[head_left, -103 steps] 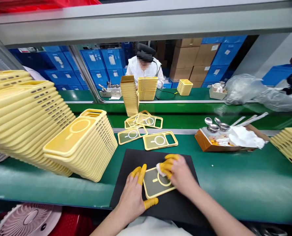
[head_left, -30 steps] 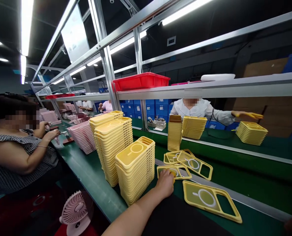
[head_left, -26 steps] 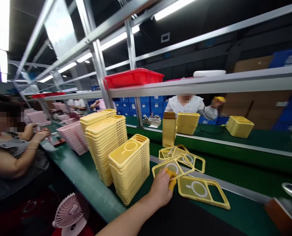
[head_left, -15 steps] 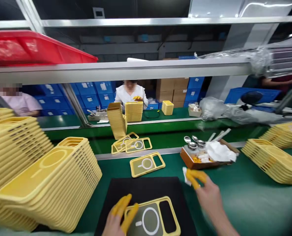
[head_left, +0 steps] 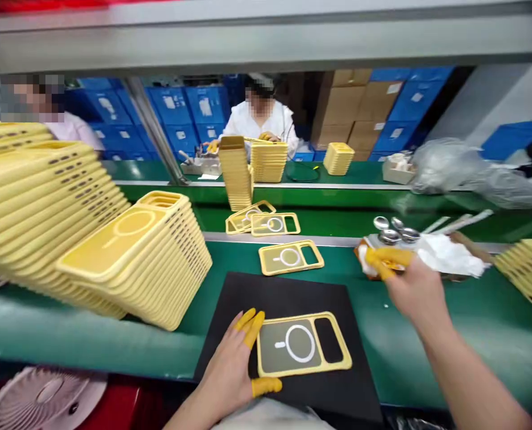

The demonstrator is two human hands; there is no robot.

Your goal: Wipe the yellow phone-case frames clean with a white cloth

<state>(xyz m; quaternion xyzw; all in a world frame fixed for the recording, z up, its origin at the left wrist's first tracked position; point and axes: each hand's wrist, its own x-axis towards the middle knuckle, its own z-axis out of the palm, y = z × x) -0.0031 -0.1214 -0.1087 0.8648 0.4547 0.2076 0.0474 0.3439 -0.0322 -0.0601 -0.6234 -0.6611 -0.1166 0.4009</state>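
Observation:
A yellow phone case (head_left: 304, 351) with a white ring lies flat on the black mat (head_left: 288, 292). My left hand (head_left: 234, 364), with yellow finger cots, holds the case's left end between fingers and thumb. My right hand (head_left: 404, 280) is stretched out to the brown tray (head_left: 362, 255) at the right, its cot-covered fingers pinched on a small white cloth (head_left: 368, 267). Another yellow case (head_left: 290, 257) lies on the green bench just beyond the mat.
Tall leaning stacks of yellow cases (head_left: 91, 239) crowd the left; another stack (head_left: 528, 275) sits at the right edge. The tray holds metal cups (head_left: 394, 230) and white cloths (head_left: 448, 254). More cases (head_left: 261, 221) lie on the conveyor. A person in white works opposite. A pink fan (head_left: 46, 397) sits below left.
The view swung back down from the left. My left hand brought a case from the conveyor edge onto the mat. My right hand moved out right to the tray with the cloth.

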